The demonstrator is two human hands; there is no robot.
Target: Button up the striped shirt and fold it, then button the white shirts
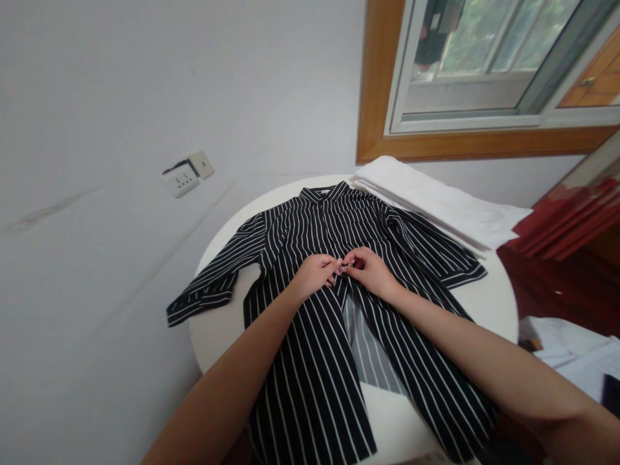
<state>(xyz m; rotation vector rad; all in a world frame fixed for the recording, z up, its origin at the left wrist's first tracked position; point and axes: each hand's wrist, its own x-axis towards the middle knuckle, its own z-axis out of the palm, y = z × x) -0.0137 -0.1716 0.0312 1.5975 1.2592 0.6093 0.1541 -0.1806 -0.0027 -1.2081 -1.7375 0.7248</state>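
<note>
A black shirt with white stripes (310, 361) lies face up on a round white table (489, 303), collar away from me and sleeves spread to both sides. The front is closed near the collar and gapes open below my hands. My left hand (316, 274) pinches the left front edge at mid-chest. My right hand (369, 270) pinches the right front edge just beside it. The fingertips of both hands meet at the placket; whether a button sits between them is too small to see.
Folded white cloth (436, 200) lies at the table's far right edge, under a wood-framed window (484, 77). A wall socket (186, 174) sits on the grey wall to the left. Red fabric (571, 213) and papers (571, 355) are at the right.
</note>
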